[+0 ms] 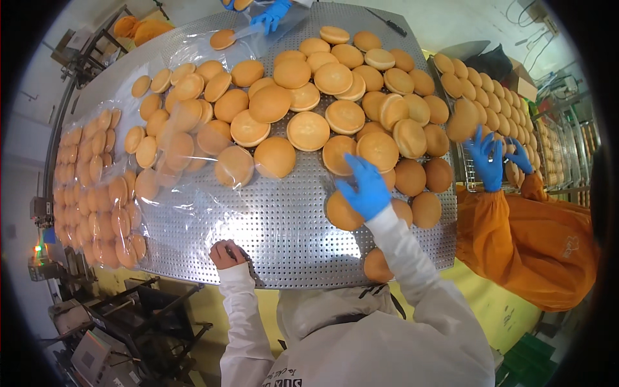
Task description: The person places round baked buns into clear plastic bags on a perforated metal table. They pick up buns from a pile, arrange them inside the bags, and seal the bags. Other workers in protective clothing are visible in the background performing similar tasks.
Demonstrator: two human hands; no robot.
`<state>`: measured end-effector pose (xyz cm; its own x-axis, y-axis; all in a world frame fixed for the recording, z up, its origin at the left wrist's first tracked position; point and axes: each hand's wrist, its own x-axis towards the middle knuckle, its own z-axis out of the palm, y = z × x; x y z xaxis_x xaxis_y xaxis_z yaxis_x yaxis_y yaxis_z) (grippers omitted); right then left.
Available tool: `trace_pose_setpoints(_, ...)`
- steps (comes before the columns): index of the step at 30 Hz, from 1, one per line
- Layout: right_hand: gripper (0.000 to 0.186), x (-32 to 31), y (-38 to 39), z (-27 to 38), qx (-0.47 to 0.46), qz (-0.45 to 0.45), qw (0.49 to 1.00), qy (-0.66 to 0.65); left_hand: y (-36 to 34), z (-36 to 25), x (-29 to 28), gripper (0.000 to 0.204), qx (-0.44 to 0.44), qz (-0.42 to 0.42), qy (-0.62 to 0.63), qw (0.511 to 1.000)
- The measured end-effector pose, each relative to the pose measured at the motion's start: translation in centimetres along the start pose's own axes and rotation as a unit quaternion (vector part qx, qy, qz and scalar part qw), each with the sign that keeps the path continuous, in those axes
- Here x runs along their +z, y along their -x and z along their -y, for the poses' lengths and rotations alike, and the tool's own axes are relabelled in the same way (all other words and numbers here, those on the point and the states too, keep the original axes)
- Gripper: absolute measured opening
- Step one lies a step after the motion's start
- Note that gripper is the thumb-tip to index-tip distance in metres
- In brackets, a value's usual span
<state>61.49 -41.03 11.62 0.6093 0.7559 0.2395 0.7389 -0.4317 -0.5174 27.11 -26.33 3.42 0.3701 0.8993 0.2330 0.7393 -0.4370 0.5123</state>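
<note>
Golden round buns (308,131) with paler sides lie loose and partly stacked over a perforated metal table (284,226). My right hand (366,188), in a blue glove, reaches among the buns at the right; its fingers are spread. The fingertips are close to one bun (377,152), and the thumb is above another bun (343,211). At the near edge rests my left hand (227,255), bare, with curled fingers; what they hold, if anything, is hidden. Beyond it, a clear plastic sheet or bag (184,216) spreads over part of the table and some buns.
Bagged buns (97,187) line the table's left side. A knife (387,22) lies at the far edge. Another person's blue gloves (274,14) show at the back. To the right, a co-worker in orange (522,238) handles buns by a rack (503,119).
</note>
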Motion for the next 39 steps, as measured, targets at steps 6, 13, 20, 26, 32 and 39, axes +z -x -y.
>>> trace_pose_setpoints(6,0.078,5.0,-8.1,0.5,0.092,0.130,0.962,0.223,-0.2,-0.3,-0.3,0.010,0.011,-0.007,-0.002,1.000)
trace_pose_setpoints(13,0.044,0.8,-6.8,-6.5,0.354,0.075,0.702,-0.613,-0.6,-1.5,-0.8,0.008,-0.006,-0.001,0.002,1.000)
trace_pose_setpoints(20,0.045,-2.4,2.0,-4.9,0.331,0.024,0.376,-0.865,-0.1,0.2,0.0,0.009,0.007,-0.003,-0.002,1.000)
trace_pose_setpoints(26,0.046,-4.7,6.5,-3.8,0.318,0.056,0.560,-0.763,0.4,-0.2,0.2,0.008,-0.013,-0.009,0.032,0.999)
trace_pose_setpoints(32,0.056,1.5,8.5,-3.8,0.248,0.036,0.881,-0.401,0.3,2.1,1.2,0.009,0.032,-0.038,0.045,0.998)
trace_pose_setpoints(39,0.050,2.9,7.8,0.0,0.227,0.008,0.952,-0.207,-0.3,-0.2,-3.1,0.008,0.080,-0.013,-0.032,0.996)
